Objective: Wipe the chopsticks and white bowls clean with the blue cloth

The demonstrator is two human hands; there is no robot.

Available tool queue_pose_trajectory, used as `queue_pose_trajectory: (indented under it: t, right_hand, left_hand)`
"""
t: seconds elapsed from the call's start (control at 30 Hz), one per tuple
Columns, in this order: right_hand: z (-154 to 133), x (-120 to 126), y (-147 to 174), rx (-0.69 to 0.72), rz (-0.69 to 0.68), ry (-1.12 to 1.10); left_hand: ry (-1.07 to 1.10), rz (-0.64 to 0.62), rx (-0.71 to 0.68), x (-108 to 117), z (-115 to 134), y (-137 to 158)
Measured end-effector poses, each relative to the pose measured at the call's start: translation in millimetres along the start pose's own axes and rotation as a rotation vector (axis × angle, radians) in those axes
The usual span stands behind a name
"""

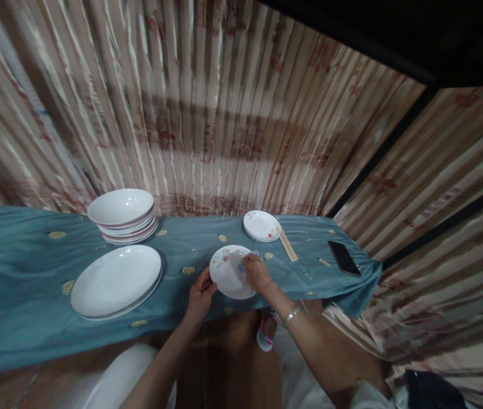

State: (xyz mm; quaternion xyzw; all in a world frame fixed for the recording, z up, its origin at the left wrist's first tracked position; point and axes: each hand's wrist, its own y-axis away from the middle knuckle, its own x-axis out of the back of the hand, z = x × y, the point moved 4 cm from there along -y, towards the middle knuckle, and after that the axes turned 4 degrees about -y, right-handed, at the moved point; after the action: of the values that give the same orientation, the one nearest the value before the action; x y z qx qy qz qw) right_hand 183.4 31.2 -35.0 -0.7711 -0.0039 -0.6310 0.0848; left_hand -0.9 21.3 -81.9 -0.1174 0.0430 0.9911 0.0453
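A white plate (229,279) with small red and yellow flowers is at the front part of the table, directly before me. My left hand (201,289) grips its left rim, fingers around the edge. Over the plate's right side, my right hand (257,271) is closed on a small pale blue cloth (242,264), pressed against the plate's surface. Most of the cloth is hidden under the fingers. A silvery bracelet (291,316) circles my right wrist.
Left stand stacked white bowls (121,207) with reddish rims and large oval plates (116,281). Behind the held plate are small flowered plates (262,225), wooden chopsticks (289,246) and a black phone (344,258). A teal cloth (198,227) covers the table; a pleated curtain (207,113) hangs behind.
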Motion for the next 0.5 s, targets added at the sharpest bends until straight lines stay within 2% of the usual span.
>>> queue_pose_trajectory:
  t: [0.17, 0.3, 0.4, 0.5]
  right_hand:
    - [-18.9, -17.7, -22.4, 0.002, 0.06, -0.022]
    - [-40.8, -19.0, -30.0, -0.001, 0.094, -0.111]
    - [-55.9, -14.1, -25.0, 0.033, 0.072, -0.239]
    - [-66.3, -7.5, -8.9, 0.126, -0.003, -0.343]
  left_hand:
    - [0.01, -0.005, 0.0, -1.8, 1.6, 2.0]
    - [0.025, 0.016, 0.024, -2.4, 2.2, 2.0]
    - [0.015, 0.02, 0.026, -2.6, 4.6, 2.5]
    - [-0.001, 0.02, 0.019, -2.5, 7.7, 3.6]
